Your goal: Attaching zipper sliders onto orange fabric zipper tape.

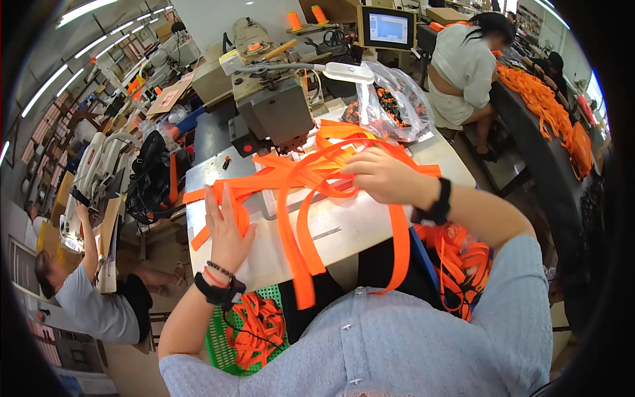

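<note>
Orange webbing straps [284, 175] lie in a loose, tangled heap on the pale worktable [350, 228], with several long ends hanging over its near edge. At the left of the heap, my left hand [228, 231] rests with its fingers stretched out against a strap. My right hand [380, 173] is over the right side of the heap, its fingers closed around an orange strap [354, 155]; the exact grip is partly hidden. Right behind the straps stands a grey industrial sewing machine [274, 112]. Its needle area is partly covered by webbing.
A clear plastic bag [397, 106] of black and orange pieces sits at the back right, near a lamp [347, 73] and a screen [387, 28]. Below the table are a green basket [218, 337] and more orange straps [456, 258]. Other people work at left and right.
</note>
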The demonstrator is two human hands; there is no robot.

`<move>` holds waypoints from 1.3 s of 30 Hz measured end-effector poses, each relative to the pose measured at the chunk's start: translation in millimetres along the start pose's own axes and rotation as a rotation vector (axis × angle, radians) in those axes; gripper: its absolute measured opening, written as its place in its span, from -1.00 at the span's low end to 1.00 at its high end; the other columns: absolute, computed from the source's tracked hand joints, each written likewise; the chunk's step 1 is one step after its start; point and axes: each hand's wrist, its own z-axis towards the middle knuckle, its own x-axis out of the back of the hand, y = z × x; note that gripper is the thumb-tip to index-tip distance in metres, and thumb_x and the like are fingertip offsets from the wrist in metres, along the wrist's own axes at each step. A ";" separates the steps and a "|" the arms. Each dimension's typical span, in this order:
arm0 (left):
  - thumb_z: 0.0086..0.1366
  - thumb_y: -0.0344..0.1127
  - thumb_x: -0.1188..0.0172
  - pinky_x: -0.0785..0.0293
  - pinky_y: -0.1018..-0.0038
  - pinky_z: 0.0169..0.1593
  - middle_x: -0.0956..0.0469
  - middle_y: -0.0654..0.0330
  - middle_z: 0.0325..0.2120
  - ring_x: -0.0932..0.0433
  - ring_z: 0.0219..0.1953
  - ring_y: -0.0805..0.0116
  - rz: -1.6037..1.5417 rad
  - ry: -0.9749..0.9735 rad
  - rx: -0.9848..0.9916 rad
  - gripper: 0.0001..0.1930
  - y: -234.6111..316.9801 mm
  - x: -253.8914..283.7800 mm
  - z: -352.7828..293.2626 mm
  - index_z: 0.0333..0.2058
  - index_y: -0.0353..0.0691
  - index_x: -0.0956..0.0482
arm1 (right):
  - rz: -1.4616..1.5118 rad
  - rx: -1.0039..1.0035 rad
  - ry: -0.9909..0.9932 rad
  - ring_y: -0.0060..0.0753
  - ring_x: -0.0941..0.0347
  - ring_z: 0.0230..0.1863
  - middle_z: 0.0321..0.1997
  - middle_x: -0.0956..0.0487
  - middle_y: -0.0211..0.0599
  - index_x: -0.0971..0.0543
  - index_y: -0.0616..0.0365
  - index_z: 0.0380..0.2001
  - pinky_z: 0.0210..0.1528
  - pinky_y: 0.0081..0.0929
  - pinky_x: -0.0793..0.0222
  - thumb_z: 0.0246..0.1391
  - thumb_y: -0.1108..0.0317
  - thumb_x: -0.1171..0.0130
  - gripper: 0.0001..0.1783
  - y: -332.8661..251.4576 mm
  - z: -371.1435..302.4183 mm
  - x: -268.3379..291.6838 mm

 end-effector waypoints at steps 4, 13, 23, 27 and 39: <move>0.05 -0.32 -0.28 0.09 -0.01 0.30 0.14 -0.25 0.30 0.20 0.35 -0.22 -0.072 0.034 -0.219 -0.30 49.2 17.4 -19.0 0.20 -0.25 -0.25 | -0.028 -0.698 0.096 -0.02 -0.37 -0.17 -0.18 -0.39 -0.09 -0.43 0.16 -0.14 -0.13 -0.22 -0.32 -0.08 0.25 -0.31 -0.56 -76.7 -54.4 16.0; 0.19 -0.57 -0.04 -0.39 0.30 0.13 -0.45 -0.06 -0.01 -0.42 0.08 -0.01 -0.271 -0.353 -0.322 -0.69 20.5 -39.3 -4.6 -0.07 -0.27 -0.51 | -0.086 -0.726 -0.030 -0.11 -0.41 -0.24 -0.36 -0.44 -0.18 -0.49 0.19 -0.29 -0.22 -0.31 -0.35 -0.09 0.50 -0.14 -0.78 -9.6 -98.8 22.0; 0.03 -0.59 -0.05 -0.23 0.17 0.23 -0.34 -0.02 0.11 -0.23 0.23 -0.01 0.160 -0.318 -0.301 -0.59 -36.0 -7.3 40.6 -0.08 -0.23 -0.49 | -0.251 -0.603 0.145 -0.08 -0.45 -0.22 -0.33 -0.52 -0.14 -0.54 0.18 -0.31 -0.15 -0.27 -0.34 -0.19 0.51 -0.15 -0.74 18.3 -75.3 70.1; 0.03 -0.50 -0.10 0.05 -0.18 0.27 -0.25 0.00 0.17 0.06 0.36 -0.04 0.455 -0.403 -0.259 -0.54 -1.4 11.4 1.2 -0.01 -0.17 -0.44 | 0.027 -0.711 -0.133 0.02 -0.48 -0.31 -0.35 -0.56 -0.05 -0.54 0.23 -0.22 -0.17 -0.21 -0.34 -0.16 0.31 -0.27 -0.63 -33.6 -79.0 55.0; 0.25 -0.30 -0.16 -0.43 0.28 -0.07 -0.53 -0.02 -0.21 -0.53 -0.22 0.02 -0.686 -0.420 -0.140 -0.64 132.2 23.4 -22.0 0.01 -0.24 -0.45 | 0.524 -0.337 -0.231 -0.15 -0.46 -0.32 -0.37 -0.56 -0.22 -0.54 0.15 -0.26 -0.21 -0.33 -0.31 0.08 0.24 -0.16 -0.76 -98.5 12.2 56.6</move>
